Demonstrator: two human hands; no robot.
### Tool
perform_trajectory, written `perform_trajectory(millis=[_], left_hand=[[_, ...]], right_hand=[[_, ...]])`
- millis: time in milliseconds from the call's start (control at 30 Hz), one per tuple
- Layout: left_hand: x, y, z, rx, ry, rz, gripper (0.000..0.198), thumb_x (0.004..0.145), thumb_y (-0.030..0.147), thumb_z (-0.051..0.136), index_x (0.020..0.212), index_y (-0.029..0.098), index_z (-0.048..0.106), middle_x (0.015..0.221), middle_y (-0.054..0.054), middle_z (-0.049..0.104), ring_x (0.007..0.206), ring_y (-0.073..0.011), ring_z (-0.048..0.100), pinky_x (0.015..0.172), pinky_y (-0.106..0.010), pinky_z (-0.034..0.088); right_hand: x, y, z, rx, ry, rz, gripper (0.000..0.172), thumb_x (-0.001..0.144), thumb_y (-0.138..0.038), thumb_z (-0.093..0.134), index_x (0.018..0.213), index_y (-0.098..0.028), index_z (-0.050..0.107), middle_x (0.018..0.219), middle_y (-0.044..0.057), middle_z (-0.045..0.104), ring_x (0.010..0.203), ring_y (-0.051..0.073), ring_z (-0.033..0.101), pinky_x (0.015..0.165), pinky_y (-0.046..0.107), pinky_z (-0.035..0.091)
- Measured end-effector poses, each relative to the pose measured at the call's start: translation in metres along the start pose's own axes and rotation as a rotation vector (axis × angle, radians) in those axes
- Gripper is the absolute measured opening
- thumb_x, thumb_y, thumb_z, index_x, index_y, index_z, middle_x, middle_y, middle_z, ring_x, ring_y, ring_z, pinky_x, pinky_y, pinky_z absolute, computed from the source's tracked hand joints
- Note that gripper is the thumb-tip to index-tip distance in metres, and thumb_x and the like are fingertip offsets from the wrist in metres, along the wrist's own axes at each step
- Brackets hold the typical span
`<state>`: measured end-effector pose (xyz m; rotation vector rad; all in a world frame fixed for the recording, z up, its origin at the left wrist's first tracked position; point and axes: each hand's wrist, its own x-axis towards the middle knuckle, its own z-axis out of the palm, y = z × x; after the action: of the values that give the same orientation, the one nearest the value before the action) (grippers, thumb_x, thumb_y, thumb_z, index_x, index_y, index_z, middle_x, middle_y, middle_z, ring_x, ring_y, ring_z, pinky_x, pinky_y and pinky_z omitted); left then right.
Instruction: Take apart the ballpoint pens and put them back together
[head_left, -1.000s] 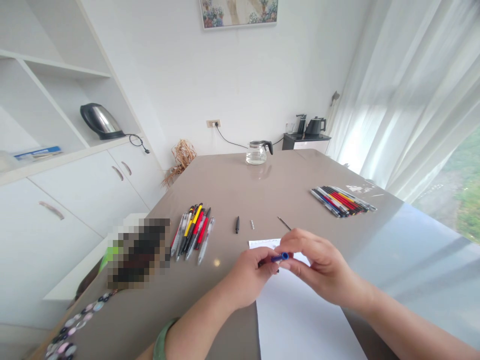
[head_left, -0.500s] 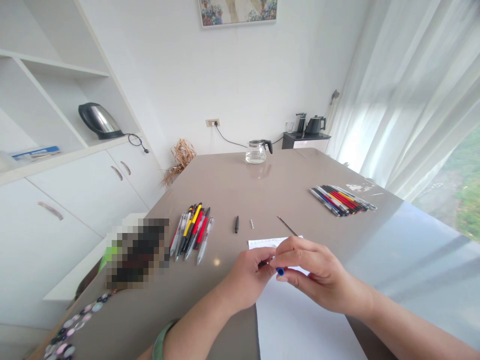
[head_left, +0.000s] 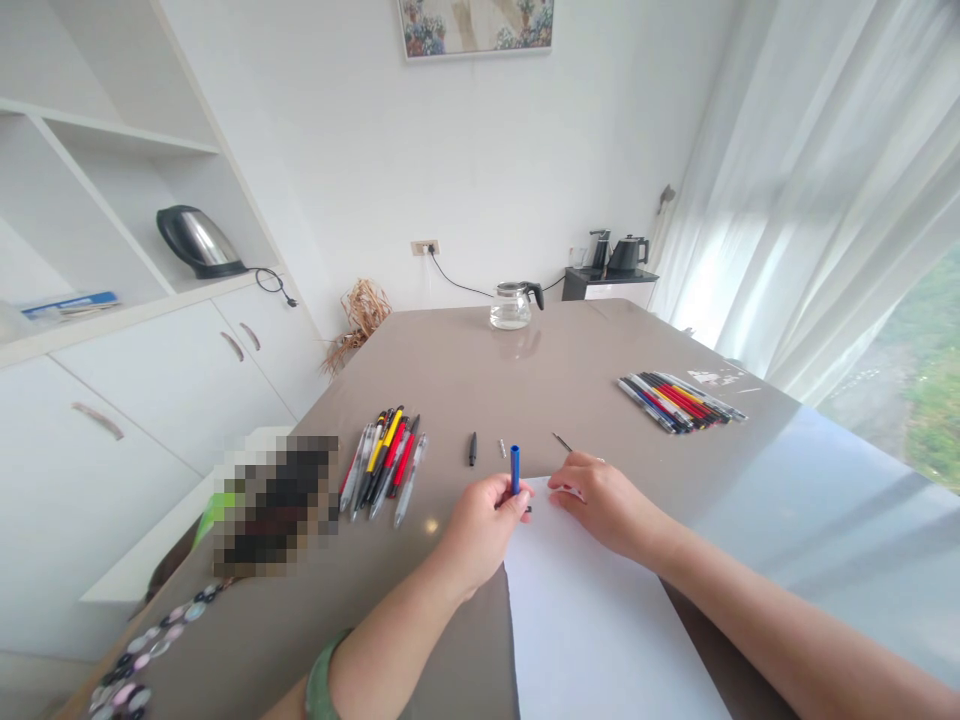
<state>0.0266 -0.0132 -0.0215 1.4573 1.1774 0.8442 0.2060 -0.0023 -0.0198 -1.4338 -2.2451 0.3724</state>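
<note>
Right hand [head_left: 600, 500] released the blue barrel [head_left: 514, 468], now upright in left hand [head_left: 480, 525].

Glossy plastic blue pen barrel [head_left: 514, 468], matt white paper sheet [head_left: 592, 620] (smooth), polished table [head_left: 465, 370], clear glass carafe [head_left: 512, 305]

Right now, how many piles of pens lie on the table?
2: the left pile beside the left hand, the right pile toward the curtain. None seems hidden.
</note>
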Motion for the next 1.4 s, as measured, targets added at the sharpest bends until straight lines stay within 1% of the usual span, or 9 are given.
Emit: perform_trajectory(millis=[133,233,300,400,467,567,767,933,1400], left_hand=[[0.001,0.000,0.000,0.013,-0.006,-0.007,0.023,0.077,0.034,0.045,0.086,0.017,0.056,0.076,-0.002,0.058,0.070,-0.0156,0.056,0.065,-0.026,0.039],[0.000,0.003,0.000,0.036,-0.009,-0.008,0.023,0.077,0.034,0.045,0.086,0.016,0.057,0.076,-0.003,0.059,0.071,-0.0166,0.057,0.065,-0.027,0.039],[-0.002,0.006,0.000,0.061,-0.024,-0.007,0.023,0.077,0.034,0.045,0.086,0.016,0.057,0.078,-0.003,0.060,0.073,-0.0173,0.057,0.066,-0.027,0.040],[-0.004,0.009,0.001,0.138,-0.057,0.022,0.022,0.077,0.034,0.045,0.083,0.017,0.058,0.078,-0.003,0.060,0.072,-0.0174,0.056,0.065,-0.027,0.040],[-0.005,0.009,0.002,0.197,-0.067,0.053,0.021,0.077,0.033,0.044,0.081,0.018,0.058,0.075,-0.002,0.059,0.071,-0.0170,0.055,0.063,-0.027,0.039],[-0.005,0.006,0.002,0.244,-0.077,0.077,0.021,0.078,0.032,0.041,0.080,0.019,0.057,0.074,-0.002,0.059,0.070,-0.0165,0.055,0.062,-0.026,0.039],[-0.005,0.003,0.002,0.282,-0.092,0.077,0.022,0.080,0.033,0.039,0.080,0.020,0.057,0.073,-0.001,0.059,0.068,-0.0159,0.053,0.060,-0.026,0.039],[-0.005,0.003,0.002,0.289,-0.097,0.086,0.022,0.080,0.033,0.039,0.078,0.020,0.056,0.072,-0.001,0.059,0.068,-0.0157,0.053,0.061,-0.026,0.039],[-0.005,0.003,0.001,0.307,-0.095,0.097,0.024,0.080,0.034,0.038,0.077,0.018,0.057,0.071,-0.002,0.058,0.066,-0.0155,0.052,0.059,-0.025,0.038]], right_hand=[[0.003,-0.003,0.005,-0.023,-0.006,-0.005,0.022,0.078,-0.016,0.043,0.067,-0.018,0.062,0.072,0.004,0.056,0.065,0.013,0.053,0.061,0.024,0.039],[0.005,-0.006,-0.002,0.091,0.057,0.027,0.020,0.078,-0.018,0.043,0.067,-0.017,0.059,0.071,0.003,0.055,0.064,0.013,0.050,0.060,0.024,0.038],[0.004,-0.009,-0.012,0.278,0.105,0.097,0.016,0.079,-0.024,0.045,0.072,-0.018,0.058,0.068,0.001,0.054,0.061,0.012,0.048,0.057,0.024,0.037],[0.000,-0.017,-0.026,0.683,0.143,0.152,0.015,0.077,-0.032,0.050,0.075,-0.018,0.055,0.064,-0.001,0.053,0.056,0.010,0.045,0.053,0.023,0.036],[-0.004,-0.024,-0.032,0.909,0.172,0.119,0.014,0.077,-0.032,0.052,0.077,-0.018,0.055,0.068,0.000,0.053,0.057,0.010,0.044,0.054,0.024,0.036],[-0.008,-0.032,-0.033,1.055,0.177,0.045,0.011,0.077,-0.029,0.052,0.078,-0.018,0.056,0.077,0.003,0.054,0.060,0.009,0.043,0.055,0.024,0.036],[-0.009,-0.037,-0.031,0.984,0.107,-0.048,0.010,0.079,-0.026,0.051,0.074,-0.018,0.057,0.075,0.001,0.047,0.066,0.010,0.043,0.058,0.025,0.036],[-0.008,-0.034,-0.031,0.904,0.105,-0.052,0.011,0.079,-0.027,0.051,0.074,-0.018,0.056,0.073,0.001,0.048,0.065,0.010,0.045,0.058,0.025,0.036],[-0.009,-0.035,-0.032,0.842,0.100,-0.042,0.012,0.078,-0.028,0.052,0.075,-0.018,0.059,0.071,0.001,0.049,0.062,0.010,0.046,0.054,0.024,0.038]])
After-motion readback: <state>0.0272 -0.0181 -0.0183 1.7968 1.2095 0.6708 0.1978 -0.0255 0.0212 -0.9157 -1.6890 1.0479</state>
